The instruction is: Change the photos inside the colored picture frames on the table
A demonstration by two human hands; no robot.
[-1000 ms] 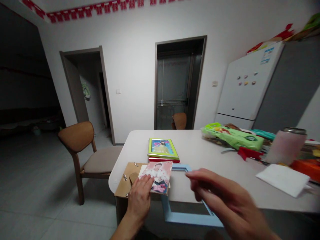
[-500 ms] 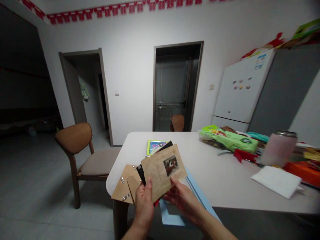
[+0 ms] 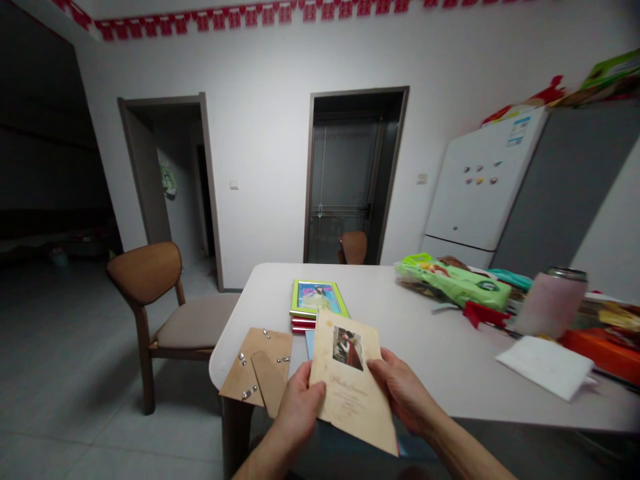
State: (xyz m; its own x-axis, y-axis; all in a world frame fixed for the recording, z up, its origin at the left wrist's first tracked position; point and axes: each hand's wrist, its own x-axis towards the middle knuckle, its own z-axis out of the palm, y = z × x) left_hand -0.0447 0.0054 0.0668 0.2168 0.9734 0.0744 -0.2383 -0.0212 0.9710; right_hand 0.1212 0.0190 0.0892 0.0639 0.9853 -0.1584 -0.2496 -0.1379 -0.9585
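Note:
Between my two hands is a beige photo card (image 3: 345,393) with a small picture of people and script lettering, tilted toward me. My left hand (image 3: 300,403) pinches its left edge, thumb on the front. My right hand (image 3: 400,387) grips the right edge, thumb on top too. Whether more sheets lie behind it I cannot tell. To the left rests a brown frame backing board (image 3: 257,363) with metal clips and a stand flap. Past the card sits a stack of picture frames, a green frame (image 3: 295,307) on top. A light-blue piece (image 3: 309,343) is mostly hidden behind the card.
The white table (image 3: 425,367) has a green package (image 3: 457,283), a pink jar (image 3: 553,303), a white folded paper (image 3: 547,367) and an orange box (image 3: 603,350) toward its right. A wooden chair (image 3: 147,273) stands left. Behind are a fridge (image 3: 480,173) and two doorways.
The photo card has turned upright and come lower and nearer. The black piece behind it no longer shows. More of the frame stack and backing board is visible. My right hand has moved onto the card's right edge.

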